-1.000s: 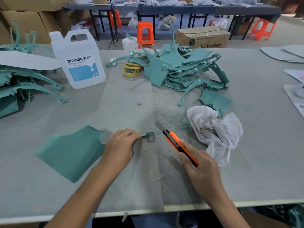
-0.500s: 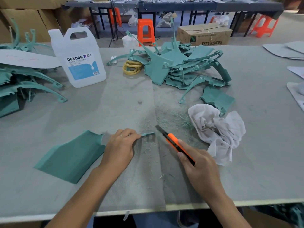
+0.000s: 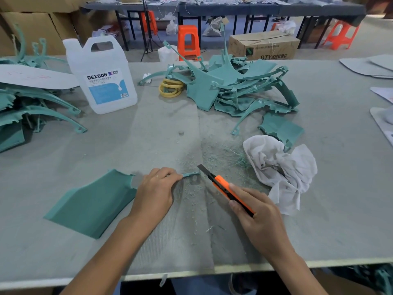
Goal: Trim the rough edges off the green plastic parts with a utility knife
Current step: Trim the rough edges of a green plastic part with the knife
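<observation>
- Working at the grey table [image 3: 331, 220], we have a heap of green parts [image 3: 234, 88] well beyond our hands, a second stack [image 3: 32, 107] at the far left, a white jug [image 3: 104, 77] and a crumpled rag [image 3: 280, 167].
- The green part [image 3: 91, 205] we are trimming lies flat at the near left. Its broad panel spreads left of our left hand and its thin arm runs rightward under that hand, so its long axis lies roughly left to right.
- Our left hand [image 3: 155, 188] sits over that thin arm, fingers curled down onto it and pinning it to the table. The thumb is hidden, so we cannot tell how it grips underneath.
- Our right hand [image 3: 259, 218] is wrapped round the knife handle, forefinger laid along the top.
- The knife [image 3: 225, 189], orange and black, points up and to the left with its blade [image 3: 203, 169] pushed out.
- The end tab [image 3: 191, 174] of the arm pokes out just past our left fingertips [image 3: 177, 176], and the blade tip sits just to its right, apparently not touching.
- We judge the next cut turns on this gap: the right hand is the nearer one, and the blade must come left onto the tab while staying off those fingertips.
- Fine green shavings [image 3: 214, 156] lie scattered around the tab.
</observation>
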Demonstrator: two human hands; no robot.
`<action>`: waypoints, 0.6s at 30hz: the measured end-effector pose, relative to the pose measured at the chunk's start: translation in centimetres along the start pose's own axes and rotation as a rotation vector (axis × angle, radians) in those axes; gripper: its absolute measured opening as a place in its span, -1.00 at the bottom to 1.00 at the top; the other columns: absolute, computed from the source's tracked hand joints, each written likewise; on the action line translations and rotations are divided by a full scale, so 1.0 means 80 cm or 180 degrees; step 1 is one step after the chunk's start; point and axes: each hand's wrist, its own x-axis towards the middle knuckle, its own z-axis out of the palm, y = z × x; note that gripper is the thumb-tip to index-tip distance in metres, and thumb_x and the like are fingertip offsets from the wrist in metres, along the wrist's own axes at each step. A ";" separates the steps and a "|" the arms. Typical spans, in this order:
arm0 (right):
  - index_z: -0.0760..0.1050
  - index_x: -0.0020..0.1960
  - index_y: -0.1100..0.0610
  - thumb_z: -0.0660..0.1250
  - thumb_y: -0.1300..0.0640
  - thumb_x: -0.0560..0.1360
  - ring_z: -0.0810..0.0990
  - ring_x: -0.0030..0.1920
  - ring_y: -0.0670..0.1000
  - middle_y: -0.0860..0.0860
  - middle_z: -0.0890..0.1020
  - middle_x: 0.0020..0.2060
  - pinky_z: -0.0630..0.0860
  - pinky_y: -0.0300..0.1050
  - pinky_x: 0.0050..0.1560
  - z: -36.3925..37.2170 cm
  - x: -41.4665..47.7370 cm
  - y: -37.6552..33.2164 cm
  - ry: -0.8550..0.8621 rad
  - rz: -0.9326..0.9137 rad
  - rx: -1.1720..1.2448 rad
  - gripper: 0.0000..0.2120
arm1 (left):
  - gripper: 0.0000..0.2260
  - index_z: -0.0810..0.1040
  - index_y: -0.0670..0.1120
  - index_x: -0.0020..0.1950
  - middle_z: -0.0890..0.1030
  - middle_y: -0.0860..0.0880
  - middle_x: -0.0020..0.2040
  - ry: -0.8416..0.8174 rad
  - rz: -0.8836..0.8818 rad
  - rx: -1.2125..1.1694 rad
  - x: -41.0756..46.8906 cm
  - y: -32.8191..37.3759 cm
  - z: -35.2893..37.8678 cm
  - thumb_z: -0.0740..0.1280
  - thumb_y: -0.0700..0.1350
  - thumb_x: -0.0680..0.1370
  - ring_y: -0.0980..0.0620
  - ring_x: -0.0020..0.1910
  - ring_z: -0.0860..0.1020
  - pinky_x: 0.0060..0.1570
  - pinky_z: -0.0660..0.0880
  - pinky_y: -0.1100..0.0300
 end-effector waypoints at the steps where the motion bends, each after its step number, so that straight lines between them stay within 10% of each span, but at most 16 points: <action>1: 0.62 0.31 -0.03 0.49 0.23 0.50 0.57 0.08 -0.14 -0.22 0.64 0.10 0.48 -0.22 0.13 0.000 0.000 0.001 0.0002 -0.0011 0.0012 -0.59 | -0.62 0.72 -0.09 0.08 0.68 -0.02 -0.01 -0.0004 0.0003 -0.0009 0.000 0.000 0.000 0.42 -0.47 0.40 -0.14 -0.05 0.59 -0.12 0.55 -0.01; 18: 0.63 0.29 0.05 0.50 0.28 0.49 0.58 0.06 -0.10 -0.11 0.67 0.06 0.48 -0.16 0.13 0.002 0.004 0.009 0.0151 0.0111 0.0012 -0.60 | -0.64 0.72 -0.10 0.07 0.67 -0.01 0.00 0.0022 -0.0001 -0.0036 0.001 0.001 0.000 0.41 -0.47 0.41 -0.13 -0.04 0.59 -0.09 0.55 0.01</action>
